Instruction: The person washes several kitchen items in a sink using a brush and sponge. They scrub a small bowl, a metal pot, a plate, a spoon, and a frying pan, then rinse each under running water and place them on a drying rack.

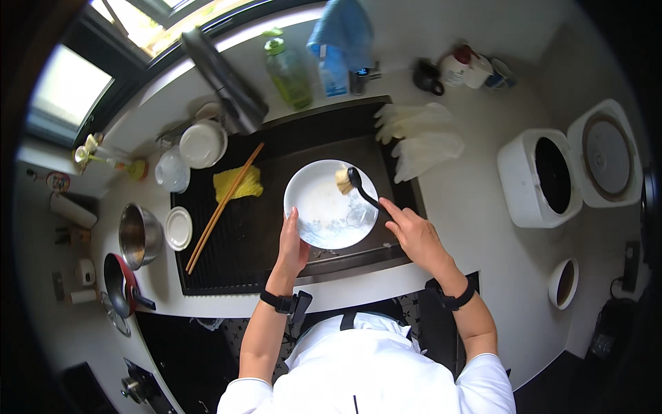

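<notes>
1. The right hand [416, 234] has its fingers closed around the black handle of a dish brush [353, 183]; the index finger lies stretched along the handle. The pale bristle head of the brush touches the upper right part of the plate.
2. The left hand [292, 245] holds the white plate [324, 207] at its lower left rim. The fingers go under the plate and are hidden; the thumb rests on the rim.
3. The plate has a faint blue pattern on its lower right side. It is held above the dark sink [234, 241], a little right of the sink's middle.
4. Inside the sink, left of the plate, a yellow sponge cloth [238, 185] lies on the ribbed bottom, and a pair of wooden chopsticks [224, 207] lies slanted across it.
5. On the left edge of the sink stand a white bowl [202, 143], a clear plastic container [172, 171] and a small white lid [178, 228]. Further left are a steel pot [138, 234] and a small dark pan [117, 283].
6. Behind the sink stands a green bottle [288, 72], and a pair of whitish rubber gloves [417, 134] lies at the right rear corner of the sink.
7. On the counter at the right, well apart from the hands, an open white rice cooker [552, 176] stands.
</notes>
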Action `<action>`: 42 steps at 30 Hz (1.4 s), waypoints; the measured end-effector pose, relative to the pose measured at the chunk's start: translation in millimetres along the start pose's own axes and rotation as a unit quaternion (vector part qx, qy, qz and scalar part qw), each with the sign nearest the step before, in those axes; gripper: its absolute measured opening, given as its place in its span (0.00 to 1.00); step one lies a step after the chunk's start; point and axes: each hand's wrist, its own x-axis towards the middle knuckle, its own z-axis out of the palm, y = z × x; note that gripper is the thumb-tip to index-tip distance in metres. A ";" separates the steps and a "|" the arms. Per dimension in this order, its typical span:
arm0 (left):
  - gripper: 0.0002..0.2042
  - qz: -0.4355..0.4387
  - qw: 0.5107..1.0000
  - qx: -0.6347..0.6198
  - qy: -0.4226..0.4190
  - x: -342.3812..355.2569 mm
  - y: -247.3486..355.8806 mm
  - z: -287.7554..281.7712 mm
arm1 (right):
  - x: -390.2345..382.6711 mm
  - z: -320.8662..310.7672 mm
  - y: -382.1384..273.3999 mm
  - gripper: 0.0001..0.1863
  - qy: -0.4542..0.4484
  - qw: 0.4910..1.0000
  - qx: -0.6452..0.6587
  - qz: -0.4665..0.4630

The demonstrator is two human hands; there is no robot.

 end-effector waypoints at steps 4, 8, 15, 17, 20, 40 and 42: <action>0.29 0.075 0.996 0.039 0.011 9.6 7.0 -33.9 | 5.9 26.4 -19.8 0.25 -0.084 0.989 -0.089 -0.078; 0.28 0.116 0.990 0.073 0.044 15.9 4.3 -49.0 | 10.6 57.7 -35.7 0.27 -0.122 0.982 -0.053 -0.136; 0.29 0.159 0.970 0.181 0.040 33.5 13.8 -63.7 | 41.7 119.7 -47.7 0.24 -0.036 0.996 -0.012 -0.082; 0.29 0.159 0.968 0.191 0.015 34.0 14.4 -64.1 | 43.9 116.9 -42.5 0.26 0.022 0.995 -0.055 -0.080; 0.28 0.112 0.984 0.130 0.037 30.7 9.2 -59.8 | 28.3 95.2 -37.6 0.24 -0.004 0.998 -0.049 -0.031; 0.28 0.070 0.993 0.089 -0.014 23.2 10.6 -31.0 | 37.2 72.6 -57.6 0.25 0.026 0.995 -0.092 -0.042; 0.28 0.075 0.994 0.078 -0.004 22.0 12.5 -33.6 | 32.3 67.0 -52.1 0.24 0.008 0.992 -0.123 0.019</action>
